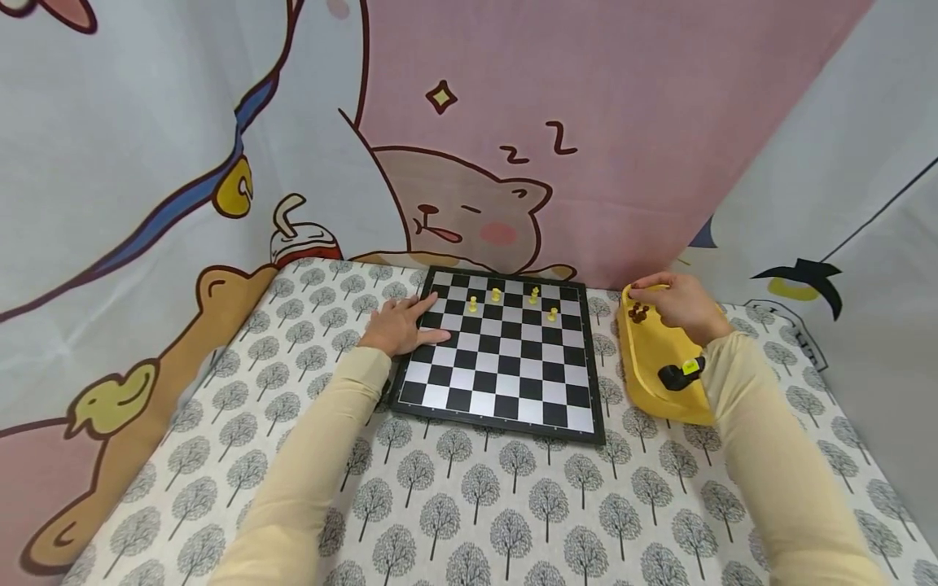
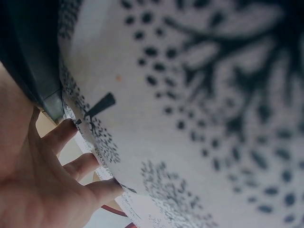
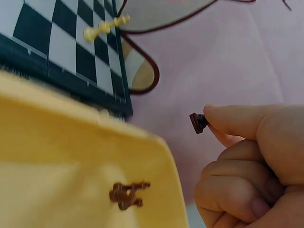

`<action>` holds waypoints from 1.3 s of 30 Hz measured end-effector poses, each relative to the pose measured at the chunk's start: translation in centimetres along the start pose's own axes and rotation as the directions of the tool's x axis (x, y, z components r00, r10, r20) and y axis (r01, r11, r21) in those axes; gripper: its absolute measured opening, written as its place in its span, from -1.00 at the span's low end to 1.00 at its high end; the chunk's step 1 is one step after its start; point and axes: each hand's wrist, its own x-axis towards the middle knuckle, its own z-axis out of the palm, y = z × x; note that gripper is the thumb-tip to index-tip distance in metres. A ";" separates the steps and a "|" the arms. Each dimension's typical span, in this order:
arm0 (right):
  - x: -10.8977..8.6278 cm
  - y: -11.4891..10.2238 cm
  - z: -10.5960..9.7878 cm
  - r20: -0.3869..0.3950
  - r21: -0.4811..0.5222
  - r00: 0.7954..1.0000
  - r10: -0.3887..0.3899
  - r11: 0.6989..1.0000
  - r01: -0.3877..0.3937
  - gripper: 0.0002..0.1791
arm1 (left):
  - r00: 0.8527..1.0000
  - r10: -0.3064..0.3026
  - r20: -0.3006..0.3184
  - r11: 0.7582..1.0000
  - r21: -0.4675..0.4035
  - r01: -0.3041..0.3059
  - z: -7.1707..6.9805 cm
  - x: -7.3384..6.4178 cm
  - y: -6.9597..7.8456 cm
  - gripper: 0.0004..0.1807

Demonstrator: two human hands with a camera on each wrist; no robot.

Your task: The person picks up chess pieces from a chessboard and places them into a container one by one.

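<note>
filling the upper part of the head view, a curtain printed with cartoon animals probably hangs there to screen off whatever lies behind. below it, a tree-patterned cloth covers the table, likely to protect it. the chessboard lies just right of centre, between both hands, a sensible spot for either to reach. at the right of the frame a yellow tray sits near the board but apart from it, presumably so pieces are close without crowding the squares. the left hand rests at the board's left edge, fingers spread wide and thumb over the squares, holding nothing; it seems to be steadying the board. the right hand is over the tray's upper end, and the right wrist view shows thumb and finger pinching one dark brown piece by its narrow part, base exposed, perhaps for an easy upright set-down. four pale yellow pieces stand spaced out on the far side of the board, upper centre, while small brown pieces lie bunched in the tray's upper left corner.
</note>
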 end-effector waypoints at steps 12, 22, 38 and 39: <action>2.2 3.3 -0.4 0.002 0.071 0.993 0.119 0.990 -0.119 -0.42 | 1.000 -0.006 0.002 1.000 0.005 0.006 0.0 0.0 0.1 0.02; 2.7 3.9 -0.2 -0.003 0.043 0.986 0.164 0.986 -0.164 -0.47 | 1.000 -0.003 0.002 1.000 0.025 0.003 -0.1 0.3 0.0 0.02; 2.7 5.2 -0.3 0.039 0.044 0.983 0.177 0.983 -0.179 -0.46 | 1.000 -0.010 0.011 1.000 0.018 0.010 0.0 0.2 0.0 0.03; 2.7 5.2 -0.3 0.034 0.050 0.984 0.178 0.983 -0.179 -0.46 | 1.000 -0.011 0.011 1.000 0.017 0.011 0.1 0.2 0.0 0.03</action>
